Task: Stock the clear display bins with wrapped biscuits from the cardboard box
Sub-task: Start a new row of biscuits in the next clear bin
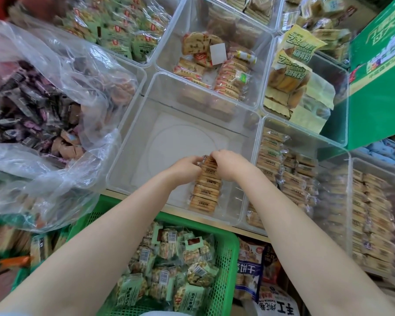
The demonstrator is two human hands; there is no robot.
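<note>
One head-worn camera looks steeply down, close over the clear bins [132,142]. Its wide lens bends the edges.

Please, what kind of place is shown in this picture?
Most likely a shop's loose-snack display. Clear bins of wrapped biscuits stand side by side, a green basket of packets sits below, and both hands, left and right, set biscuits in a row.
</note>
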